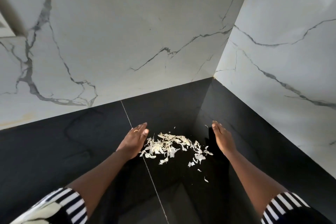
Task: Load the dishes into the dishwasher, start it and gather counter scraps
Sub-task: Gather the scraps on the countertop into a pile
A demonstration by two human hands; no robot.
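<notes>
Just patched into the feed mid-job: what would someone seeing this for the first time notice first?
The pale scraps stand out most, a loose pile on the black counter near its corner, with a few strays nearer the camera. The left hand and right hand flank the pile, fingers straight, holding nothing. White marble walls with dark veins rise behind and to the right.

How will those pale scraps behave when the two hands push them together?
The scraps look thin and curled, so they are probably very light and floppy. They should slide easily on the glossy counter. Stray bits lie apart from the pile, so some may slip past the left hand and right hand.
</notes>
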